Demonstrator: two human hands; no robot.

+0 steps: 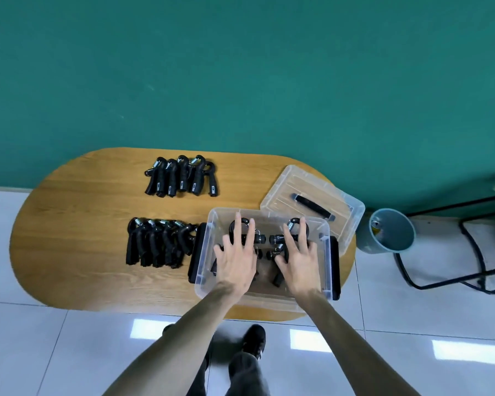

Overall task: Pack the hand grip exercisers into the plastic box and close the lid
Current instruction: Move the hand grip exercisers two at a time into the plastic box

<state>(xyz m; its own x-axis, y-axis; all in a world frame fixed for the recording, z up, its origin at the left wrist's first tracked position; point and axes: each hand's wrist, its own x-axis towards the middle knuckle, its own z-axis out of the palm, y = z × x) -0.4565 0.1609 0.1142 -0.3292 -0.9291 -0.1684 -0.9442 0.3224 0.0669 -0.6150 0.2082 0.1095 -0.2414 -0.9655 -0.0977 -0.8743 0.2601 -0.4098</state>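
In the head view, the left hand (236,260) and right hand (299,260) lay flat inside the clear plastic box (269,214), fingers (250,235) spread wide and gripping nothing, pressing on the hand grip exercisers (293,228) beneath them, while two rows of exercisers (159,244) waited on the tabletop (83,224) to the left of the fingers and the lid (312,195) lay just beyond the right fingertips. To do this step well, I judged, the pieces under the fingers should be nested flat and tight, leaving room for the rest. The palms hid most of the packed pieces, so their count was unclear.
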